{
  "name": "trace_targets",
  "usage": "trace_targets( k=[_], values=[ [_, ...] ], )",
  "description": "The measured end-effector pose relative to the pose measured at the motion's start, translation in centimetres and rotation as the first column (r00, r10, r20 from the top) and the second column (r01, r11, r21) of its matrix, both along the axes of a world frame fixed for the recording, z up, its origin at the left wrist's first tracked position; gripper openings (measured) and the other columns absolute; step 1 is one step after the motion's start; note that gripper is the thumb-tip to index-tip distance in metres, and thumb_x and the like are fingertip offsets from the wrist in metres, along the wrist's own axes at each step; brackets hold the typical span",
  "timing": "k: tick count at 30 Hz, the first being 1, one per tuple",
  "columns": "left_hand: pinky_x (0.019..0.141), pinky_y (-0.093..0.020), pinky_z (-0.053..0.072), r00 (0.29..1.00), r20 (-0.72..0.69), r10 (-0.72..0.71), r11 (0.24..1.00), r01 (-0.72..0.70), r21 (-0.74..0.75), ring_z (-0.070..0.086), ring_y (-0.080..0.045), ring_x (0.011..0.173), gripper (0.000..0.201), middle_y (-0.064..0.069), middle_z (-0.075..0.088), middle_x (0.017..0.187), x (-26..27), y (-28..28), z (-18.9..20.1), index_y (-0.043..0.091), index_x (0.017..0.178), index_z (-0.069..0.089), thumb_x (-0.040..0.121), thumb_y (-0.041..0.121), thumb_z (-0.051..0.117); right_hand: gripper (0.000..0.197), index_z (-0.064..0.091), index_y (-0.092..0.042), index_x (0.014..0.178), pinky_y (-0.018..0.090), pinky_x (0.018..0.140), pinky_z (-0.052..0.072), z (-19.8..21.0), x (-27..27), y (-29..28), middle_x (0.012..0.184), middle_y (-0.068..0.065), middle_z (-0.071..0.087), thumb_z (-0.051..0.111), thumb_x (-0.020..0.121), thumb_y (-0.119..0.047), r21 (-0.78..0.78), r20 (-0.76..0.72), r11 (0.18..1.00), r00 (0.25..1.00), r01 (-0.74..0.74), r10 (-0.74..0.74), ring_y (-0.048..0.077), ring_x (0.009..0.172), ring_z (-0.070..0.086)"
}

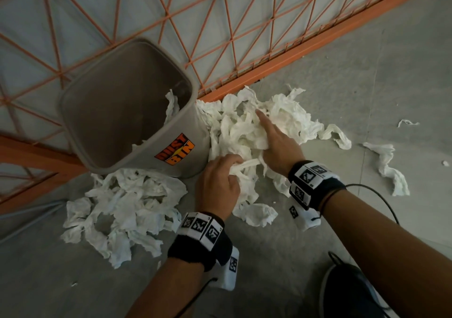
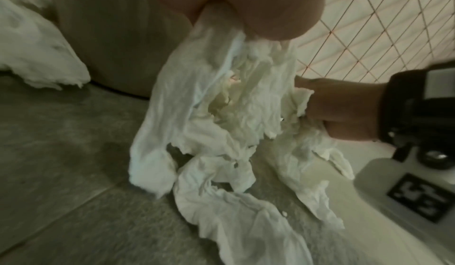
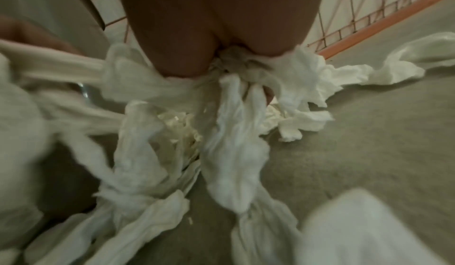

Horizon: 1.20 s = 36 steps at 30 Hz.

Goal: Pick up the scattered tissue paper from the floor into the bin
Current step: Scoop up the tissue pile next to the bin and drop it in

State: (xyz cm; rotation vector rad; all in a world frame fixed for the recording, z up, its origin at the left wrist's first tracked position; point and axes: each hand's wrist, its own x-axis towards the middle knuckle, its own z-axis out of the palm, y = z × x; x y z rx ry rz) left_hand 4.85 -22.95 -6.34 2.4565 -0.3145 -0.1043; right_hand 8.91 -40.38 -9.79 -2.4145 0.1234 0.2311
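A grey bin (image 1: 117,112) with an orange "DUST BIN" label stands tilted against the fence, a few bits of tissue (image 1: 172,105) inside it. A white tissue paper pile (image 1: 288,114) lies on the floor right of the bin. My left hand (image 1: 220,180) grips a twisted strand of that tissue beside the bin's base; in the left wrist view the tissue (image 2: 197,103) hangs from my left hand (image 2: 246,6). My right hand (image 1: 274,141) is sunk into the pile with the index finger stretched forward. In the right wrist view my right hand (image 3: 221,26) bunches tissue (image 3: 234,133) in its palm.
A second tissue heap (image 1: 127,207) lies in front of the bin. A loose strip (image 1: 389,168) and a small scrap (image 1: 407,122) lie further right on the grey floor. An orange mesh fence (image 1: 269,36) runs behind. A dark shoe (image 1: 349,290) is at the bottom right.
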Motion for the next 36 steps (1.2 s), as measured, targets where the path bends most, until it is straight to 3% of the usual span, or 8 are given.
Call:
trace_targets(
  k=[3,8,12,18,23,27,32,36],
  values=[
    [0.060,-0.030,0.046,0.997,0.058,0.050,0.997,-0.053,0.054,0.061,-0.028,0.076,0.040,-0.007,0.064,0.083,-0.6,0.6,0.9,0.022,0.099,0.071,0.072,0.007,0.046,0.064,0.034,-0.026,0.142,0.039,0.084,0.049,0.0,0.7,0.8,0.131,0.014,0.057,0.046,0.082,-0.006,0.105,-0.117,0.993,0.993,0.045,-0.032,0.035,0.107,0.058],
    [0.056,-0.032,0.048,0.978,0.157,0.137,0.988,-0.124,-0.088,0.058,-0.027,0.066,0.031,-0.008,0.064,0.071,-1.4,2.7,2.3,0.010,0.079,0.068,0.073,0.026,0.042,0.033,0.061,-0.003,0.083,0.026,0.053,0.035,0.3,0.6,0.4,0.070,0.002,0.058,0.047,0.092,-0.031,0.290,-0.268,0.879,0.913,0.379,-0.306,0.023,0.070,0.054],
    [0.067,-0.030,0.049,0.954,0.163,0.252,0.962,-0.229,-0.147,0.060,-0.022,0.074,0.039,-0.004,0.065,0.076,-1.6,3.9,3.8,0.011,0.079,0.068,0.087,0.045,0.050,0.055,0.055,-0.009,0.066,0.030,0.054,0.040,-0.9,-0.3,-0.8,0.068,0.005,0.060,0.055,0.079,-0.063,0.136,-0.239,0.916,0.910,0.377,-0.339,0.023,0.061,0.056],
    [0.070,-0.017,0.031,0.945,0.154,0.290,0.957,-0.291,-0.012,0.056,-0.019,0.080,0.012,-0.003,0.062,0.087,0.2,3.0,4.0,0.011,0.091,0.058,0.096,0.022,0.053,0.025,0.061,-0.007,0.103,0.032,0.074,0.041,-2.6,-1.7,-0.9,0.109,0.013,0.051,0.064,0.083,-0.022,0.049,-0.073,0.964,0.963,0.262,-0.258,0.031,0.089,0.056],
    [0.076,-0.026,0.050,0.999,-0.043,0.005,0.977,0.004,0.212,0.052,-0.012,0.106,0.064,0.005,0.042,0.138,0.2,1.1,0.8,0.035,0.139,0.038,0.088,0.000,0.052,0.042,0.050,-0.021,0.121,0.047,0.090,0.041,-3.4,-2.9,-1.2,0.124,0.013,0.056,0.058,0.082,-0.008,-0.007,-0.050,0.981,0.980,0.192,-0.192,0.038,0.111,0.046],
    [0.088,-0.041,0.051,0.956,-0.279,-0.087,0.924,0.182,0.336,0.054,-0.025,0.117,0.055,0.001,0.030,0.148,-1.2,-0.2,-3.8,0.029,0.143,0.033,0.092,0.034,0.055,0.041,0.045,-0.017,0.125,0.039,0.086,0.041,-3.4,-3.5,-1.0,0.119,0.017,0.061,0.057,0.086,-0.017,0.067,-0.086,0.984,0.984,0.163,-0.157,0.038,0.111,0.051],
    [0.081,-0.041,0.051,0.967,-0.237,-0.091,0.919,0.174,0.355,0.057,-0.027,0.106,0.033,-0.005,0.057,0.116,-2.1,-0.1,-5.7,0.021,0.115,0.053,0.086,0.034,0.061,0.051,0.052,-0.016,0.119,0.044,0.089,0.046,-3.7,-3.8,0.5,0.116,0.014,0.057,0.060,0.082,-0.049,-0.094,-0.134,0.993,0.987,0.076,-0.088,0.036,0.107,0.051],
    [0.070,-0.037,0.046,0.988,-0.124,-0.087,0.980,0.107,0.165,0.050,-0.026,0.085,0.021,-0.004,0.053,0.089,-2.2,0.0,-2.8,0.021,0.081,0.042,0.078,0.019,0.063,0.018,0.062,-0.007,0.081,0.029,0.064,0.039,-2.9,-4.1,0.8,0.087,0.014,0.063,0.070,0.075,-0.022,0.027,-0.117,0.994,0.988,0.108,-0.104,0.033,0.085,0.060]
  ],
)
